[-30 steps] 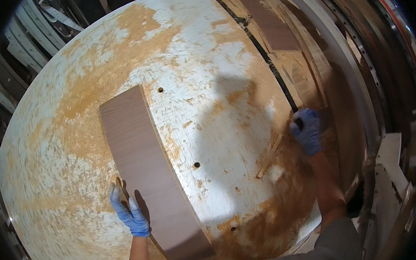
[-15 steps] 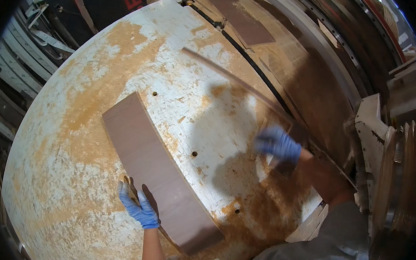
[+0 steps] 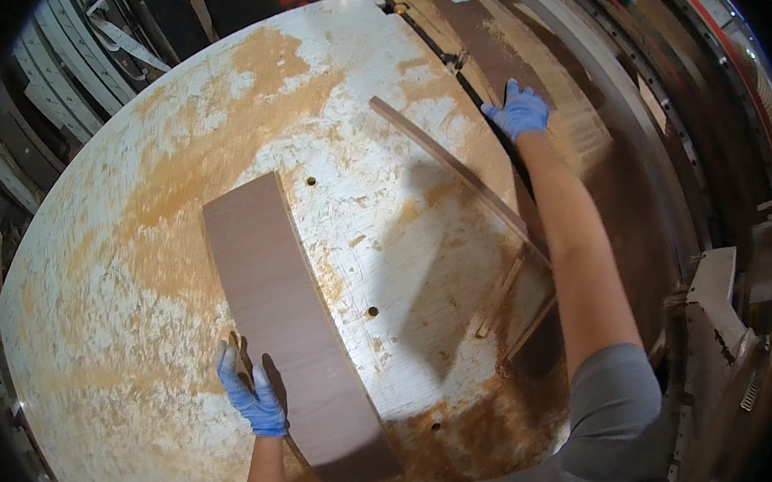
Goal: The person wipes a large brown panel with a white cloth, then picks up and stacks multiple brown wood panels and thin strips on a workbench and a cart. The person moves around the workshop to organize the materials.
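Observation:
A long brown board [image 3: 293,324] lies flat on the worn white tabletop [image 3: 170,333]. My left hand [image 3: 251,395], in a blue glove, is at the board's left edge near its close end, with thumb and fingers apart and nothing gripped. My right hand [image 3: 520,112], also gloved in blue, reaches far out over the near end of another brown panel [image 3: 484,36]. Its fingers are spread; whether they press on that panel I cannot tell. Between the two boards lies a narrow brown strip [image 3: 459,172], close to my right forearm.
Sawdust [image 3: 254,68] covers patches of the tabletop, which has several dark holes. A dark slot with metal fittings [image 3: 454,62] borders the far panel's surface. Curved strips [image 3: 74,62] are stacked at the left, a white bracket [image 3: 718,290] stands at the right.
My right hand has moved forward from the right side of the table to the far panel. My left hand stays beside the board, and the whole view has shifted slightly.

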Available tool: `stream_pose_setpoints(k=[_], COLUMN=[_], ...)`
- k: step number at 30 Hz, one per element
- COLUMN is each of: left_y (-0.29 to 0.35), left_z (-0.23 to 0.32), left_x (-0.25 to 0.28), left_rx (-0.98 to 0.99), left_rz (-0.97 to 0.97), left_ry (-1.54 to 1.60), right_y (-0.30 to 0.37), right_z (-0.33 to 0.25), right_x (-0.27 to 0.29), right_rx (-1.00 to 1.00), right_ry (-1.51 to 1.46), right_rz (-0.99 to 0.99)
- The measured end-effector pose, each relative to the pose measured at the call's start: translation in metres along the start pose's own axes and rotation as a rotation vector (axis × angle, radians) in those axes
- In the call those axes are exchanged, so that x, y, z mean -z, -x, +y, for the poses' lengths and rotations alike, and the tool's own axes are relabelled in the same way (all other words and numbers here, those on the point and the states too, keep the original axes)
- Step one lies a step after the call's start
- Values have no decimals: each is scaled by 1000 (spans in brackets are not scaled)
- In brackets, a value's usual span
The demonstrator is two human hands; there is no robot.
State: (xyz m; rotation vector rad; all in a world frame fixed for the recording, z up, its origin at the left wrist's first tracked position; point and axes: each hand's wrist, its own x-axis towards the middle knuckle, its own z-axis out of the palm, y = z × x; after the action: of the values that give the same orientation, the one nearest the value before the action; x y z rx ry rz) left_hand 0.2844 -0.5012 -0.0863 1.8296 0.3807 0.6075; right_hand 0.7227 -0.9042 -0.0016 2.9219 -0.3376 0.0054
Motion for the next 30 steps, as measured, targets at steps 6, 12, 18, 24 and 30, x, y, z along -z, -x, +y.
stream_pose_setpoints(k=[6,12,18,24,30], left_y=[-5,-5,-3,-1,0], left_z=[10,5,5,-2,1], left_x=[-5,-1,-3,0,2], left_rx=[-19,-72,-35,13,-37], left_rz=[-4,4,16,14,-10], left_ry=[-60,-130,-75,15,-95], right_y=[-27,-30,-65,-70,12], right_z=[28,49,97,112,87], right_x=[18,5,-29,-46,-29], right_rx=[152,-140,-212,-133,-155], right_ry=[112,-305,-418,-571,-339], right_rz=[-71,37,-10,-18,104])
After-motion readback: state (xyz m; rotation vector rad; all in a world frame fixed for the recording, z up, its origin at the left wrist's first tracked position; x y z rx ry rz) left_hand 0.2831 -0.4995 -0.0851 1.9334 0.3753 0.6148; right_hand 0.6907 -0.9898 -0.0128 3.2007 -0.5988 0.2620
